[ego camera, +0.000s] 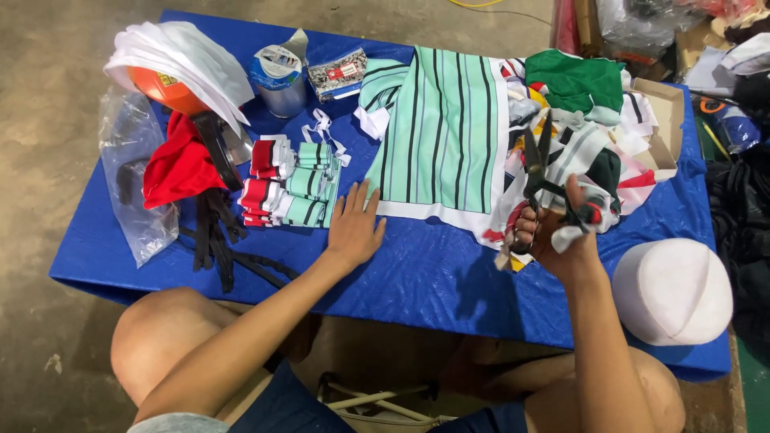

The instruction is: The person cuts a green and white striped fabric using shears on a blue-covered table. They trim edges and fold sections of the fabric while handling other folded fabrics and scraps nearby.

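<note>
My left hand (354,224) lies flat and open on the blue table cover (433,277), fingers spread, just left of a mint green cloth with dark stripes (443,132). It sits beside several folded red, white and green cloth pieces (290,183). My right hand (555,232) is raised over the table and grips dark scissors (536,164), blades pointing up, together with a small scrap of cloth (579,224). Behind it lies a heap of mixed cloth scraps (589,120).
At the left stand an orange ball under white cloth (180,60), a red cloth (178,168), black straps (215,240), a clear plastic bag (132,176) and a tape roll (278,76). A white dome-shaped cap form (672,290) sits at the right edge. A cardboard box (662,120) lies behind the scraps.
</note>
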